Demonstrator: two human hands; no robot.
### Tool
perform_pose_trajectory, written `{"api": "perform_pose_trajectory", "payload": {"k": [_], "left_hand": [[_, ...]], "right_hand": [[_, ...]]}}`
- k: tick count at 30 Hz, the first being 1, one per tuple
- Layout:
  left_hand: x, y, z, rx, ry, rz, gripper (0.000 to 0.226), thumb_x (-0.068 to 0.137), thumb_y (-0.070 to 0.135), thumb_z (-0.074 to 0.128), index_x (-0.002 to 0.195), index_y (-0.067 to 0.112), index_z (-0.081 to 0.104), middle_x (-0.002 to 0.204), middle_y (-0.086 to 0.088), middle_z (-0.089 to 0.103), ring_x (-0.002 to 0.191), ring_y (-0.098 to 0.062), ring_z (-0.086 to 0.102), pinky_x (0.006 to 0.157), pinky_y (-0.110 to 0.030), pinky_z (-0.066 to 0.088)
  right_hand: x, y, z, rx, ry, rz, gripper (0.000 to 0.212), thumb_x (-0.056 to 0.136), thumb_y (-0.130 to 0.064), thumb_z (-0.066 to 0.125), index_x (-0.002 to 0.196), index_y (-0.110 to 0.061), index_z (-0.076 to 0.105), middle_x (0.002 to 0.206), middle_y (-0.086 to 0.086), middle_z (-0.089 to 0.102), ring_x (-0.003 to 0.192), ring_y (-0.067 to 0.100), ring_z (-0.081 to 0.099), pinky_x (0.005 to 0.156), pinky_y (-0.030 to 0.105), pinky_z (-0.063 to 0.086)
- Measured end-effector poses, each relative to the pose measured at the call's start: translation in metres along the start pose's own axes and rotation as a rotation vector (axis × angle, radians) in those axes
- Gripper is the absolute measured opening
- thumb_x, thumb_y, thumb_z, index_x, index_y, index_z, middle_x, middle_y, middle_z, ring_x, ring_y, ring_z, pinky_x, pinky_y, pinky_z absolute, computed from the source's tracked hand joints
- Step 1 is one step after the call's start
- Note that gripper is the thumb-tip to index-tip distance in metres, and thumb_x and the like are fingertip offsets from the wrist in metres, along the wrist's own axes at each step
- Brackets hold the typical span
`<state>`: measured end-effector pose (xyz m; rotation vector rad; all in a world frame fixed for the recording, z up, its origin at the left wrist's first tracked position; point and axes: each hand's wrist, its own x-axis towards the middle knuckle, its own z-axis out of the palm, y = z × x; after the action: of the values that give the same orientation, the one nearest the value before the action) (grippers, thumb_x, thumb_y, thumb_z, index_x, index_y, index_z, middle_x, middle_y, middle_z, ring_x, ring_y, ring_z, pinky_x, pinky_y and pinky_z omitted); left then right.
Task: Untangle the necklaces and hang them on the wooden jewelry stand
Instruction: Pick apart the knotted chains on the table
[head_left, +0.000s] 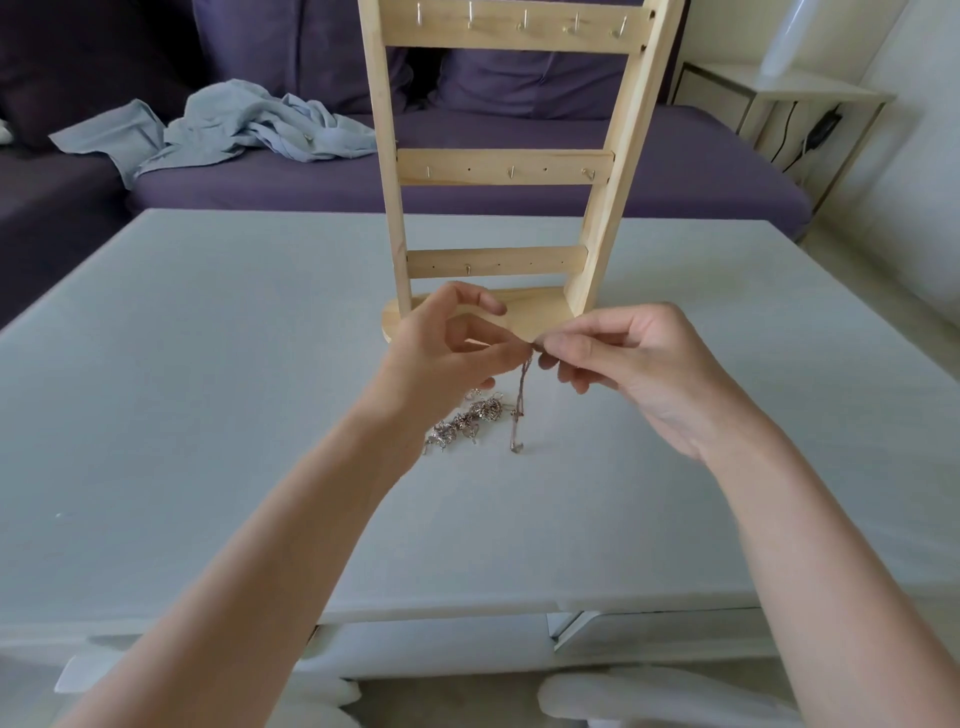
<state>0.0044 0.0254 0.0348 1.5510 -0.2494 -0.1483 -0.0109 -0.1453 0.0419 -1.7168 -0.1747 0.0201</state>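
A thin brownish necklace (522, 400) hangs from between my two hands down to the table. My left hand (447, 348) pinches its top from the left and my right hand (623, 358) pinches it from the right, fingertips almost touching. A tangled heap of silver chain (462, 421) lies on the table just below my left hand. The wooden jewelry stand (498, 166) rises right behind my hands, with three cross bars carrying small metal hooks; no necklace hangs on them.
The pale grey table (208, 389) stretches wide on both sides. Behind it stands a purple sofa (675, 171) with a crumpled light blue cloth (234, 124). A white side table (779, 98) with cables stands at the far right.
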Motion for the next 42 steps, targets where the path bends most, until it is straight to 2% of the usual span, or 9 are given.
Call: {"api": "perform_pose_trajectory", "payload": {"k": [6,14,17,21,26,29,35,38,42], "left_hand": [[-0.001,-0.003,0.002,0.026,0.036,0.043,0.029,0.078,0.001,0.071,0.091,0.016,0.05,0.067,0.006,0.067,0.067,-0.011,0.061,0.063,-0.019,0.05],[-0.002,0.0,-0.002,-0.25,-0.08,-0.098,0.032,0.069,0.006,0.072,0.085,0.017,0.047,0.068,0.003,0.066,0.07,-0.011,0.066,0.07,-0.02,0.052],[-0.003,0.0,-0.001,-0.099,-0.022,-0.054,0.031,0.075,-0.002,0.071,0.083,0.015,0.046,0.066,0.002,0.066,0.065,-0.012,0.063,0.074,-0.025,0.051],[-0.001,0.0,0.002,0.1,0.004,0.017,0.032,0.076,-0.004,0.069,0.083,0.015,0.044,0.062,0.005,0.065,0.063,-0.014,0.055,0.066,-0.027,0.045],[-0.003,-0.005,0.008,0.341,-0.07,0.083,0.034,0.077,-0.001,0.065,0.08,0.018,0.038,0.067,0.006,0.063,0.062,-0.016,0.051,0.062,-0.037,0.047],[-0.004,-0.006,0.008,0.362,-0.1,0.1,0.035,0.076,-0.004,0.064,0.08,0.017,0.036,0.066,0.008,0.059,0.062,-0.012,0.049,0.061,-0.031,0.046],[-0.006,-0.006,0.011,0.273,-0.13,-0.07,0.028,0.08,-0.004,0.059,0.084,0.016,0.038,0.07,0.004,0.061,0.06,-0.013,0.048,0.051,-0.019,0.037],[-0.004,-0.007,0.011,0.358,-0.142,-0.045,0.03,0.081,-0.003,0.059,0.082,0.018,0.037,0.075,0.0,0.058,0.057,-0.01,0.042,0.042,-0.013,0.033],[0.001,-0.012,0.009,0.554,-0.155,0.042,0.036,0.079,0.004,0.064,0.078,0.025,0.036,0.072,0.006,0.056,0.052,0.0,0.042,0.05,-0.013,0.036]], "right_hand": [[0.003,0.002,0.008,-0.01,0.044,0.012,0.008,0.077,-0.001,0.07,0.076,-0.008,0.071,0.071,0.008,0.067,0.057,0.007,0.057,0.059,0.017,0.048],[0.002,-0.003,0.004,0.064,-0.022,-0.011,0.006,0.067,-0.007,0.072,0.071,-0.009,0.07,0.058,-0.002,0.065,0.054,0.006,0.053,0.059,0.016,0.047],[0.002,-0.003,0.005,-0.091,-0.015,-0.028,0.013,0.077,0.003,0.07,0.071,-0.009,0.068,0.058,-0.002,0.062,0.051,0.004,0.049,0.054,0.015,0.042],[0.003,-0.002,0.013,-0.247,-0.007,-0.007,0.023,0.078,0.005,0.066,0.065,-0.013,0.063,0.06,-0.004,0.058,0.049,-0.002,0.048,0.052,0.009,0.038],[0.002,-0.001,0.009,-0.434,-0.133,0.111,0.016,0.076,-0.008,0.064,0.063,-0.016,0.06,0.057,-0.006,0.05,0.054,0.007,0.042,0.051,0.018,0.032],[0.001,-0.001,0.008,-0.466,-0.192,0.133,0.012,0.075,-0.012,0.066,0.064,-0.016,0.062,0.053,-0.01,0.047,0.05,0.004,0.04,0.052,0.018,0.032],[-0.002,-0.002,0.008,-0.585,-0.271,0.143,0.009,0.071,-0.016,0.066,0.066,-0.017,0.059,0.06,-0.009,0.05,0.056,0.007,0.043,0.059,0.023,0.035],[-0.001,0.001,0.008,-0.628,-0.231,0.097,0.008,0.073,-0.013,0.067,0.071,-0.013,0.059,0.068,-0.002,0.054,0.063,0.013,0.045,0.061,0.027,0.037],[0.001,0.005,0.008,-0.565,-0.136,0.018,0.013,0.071,-0.014,0.066,0.064,-0.017,0.056,0.07,0.002,0.058,0.065,0.012,0.05,0.063,0.027,0.041]]}}
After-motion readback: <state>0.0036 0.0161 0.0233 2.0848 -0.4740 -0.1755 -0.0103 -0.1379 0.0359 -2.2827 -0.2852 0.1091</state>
